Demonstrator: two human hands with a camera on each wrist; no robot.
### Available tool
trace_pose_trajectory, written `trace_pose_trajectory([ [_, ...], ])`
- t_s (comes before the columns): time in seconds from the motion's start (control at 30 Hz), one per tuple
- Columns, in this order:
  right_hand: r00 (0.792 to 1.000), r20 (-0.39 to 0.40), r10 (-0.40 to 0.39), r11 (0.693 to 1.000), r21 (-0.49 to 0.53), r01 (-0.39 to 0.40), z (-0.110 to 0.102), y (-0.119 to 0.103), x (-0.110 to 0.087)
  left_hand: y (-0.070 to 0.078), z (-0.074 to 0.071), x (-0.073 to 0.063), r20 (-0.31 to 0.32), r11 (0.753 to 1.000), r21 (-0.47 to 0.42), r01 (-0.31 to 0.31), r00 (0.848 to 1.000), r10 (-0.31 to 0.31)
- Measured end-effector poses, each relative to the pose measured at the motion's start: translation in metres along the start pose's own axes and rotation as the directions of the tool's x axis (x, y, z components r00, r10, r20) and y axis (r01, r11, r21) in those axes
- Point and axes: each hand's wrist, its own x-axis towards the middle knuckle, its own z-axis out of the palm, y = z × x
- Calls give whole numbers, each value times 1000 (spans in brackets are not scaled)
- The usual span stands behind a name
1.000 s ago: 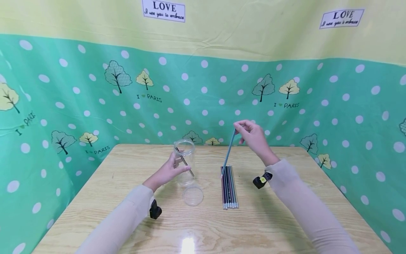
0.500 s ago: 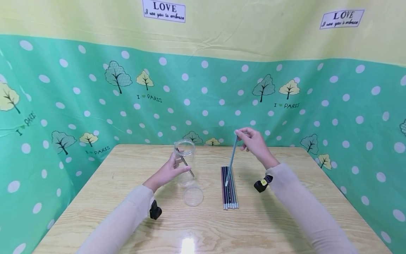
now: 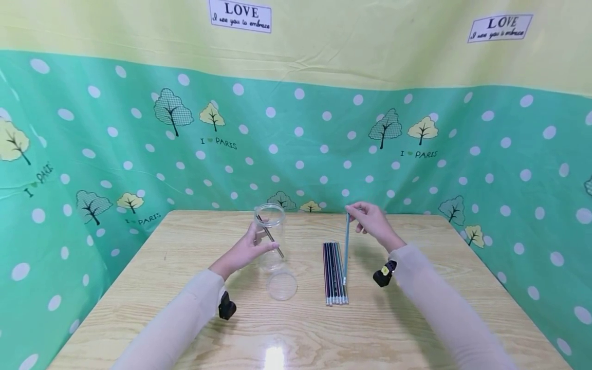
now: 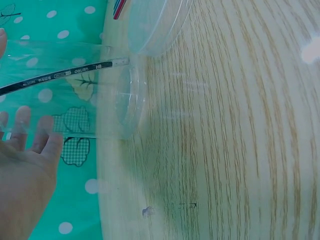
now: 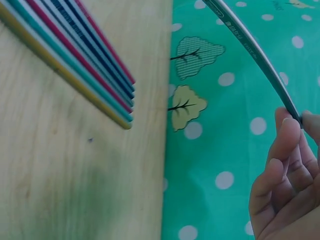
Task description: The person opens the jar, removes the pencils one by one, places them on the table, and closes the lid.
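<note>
My left hand (image 3: 244,250) grips a clear jar (image 3: 278,231) that stands upright with its mouth uncovered. Inside it a dark pencil (image 3: 270,237) leans at a slant; "HB" is printed on it in the left wrist view. Between thumb and fingertips, my right hand (image 3: 375,223) pinches the top end of a blue pencil (image 3: 347,246). That pencil hangs nearly vertical, eraser end down, over the right side of a row of pencils (image 3: 333,270) lying side by side on the table. The right wrist view shows red, teal, dark and gold pencils (image 5: 75,55) in this row.
A clear round lid (image 3: 282,286) lies on the wooden table (image 3: 287,329) just in front of the jar, left of the pencil row. Behind the table hangs a green and yellow curtain (image 3: 319,123) with dots and trees.
My right hand has come down slightly, and its pencil has swung from a slant to nearly upright, its lower end crossing rightward over the row. The left hand and jar stay put.
</note>
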Motion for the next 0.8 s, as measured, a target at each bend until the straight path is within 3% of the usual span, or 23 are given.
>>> trace_pose_trajectory([
  [0.5,992,68,107,994,-40,-104,13,45,0,0,1,0,-8,1000,19,-15,1000,15],
  [0.8,982,83,167,984,-81,-161,21,59,-1,1,0,0,-6,1000,19,-22,1000,23],
])
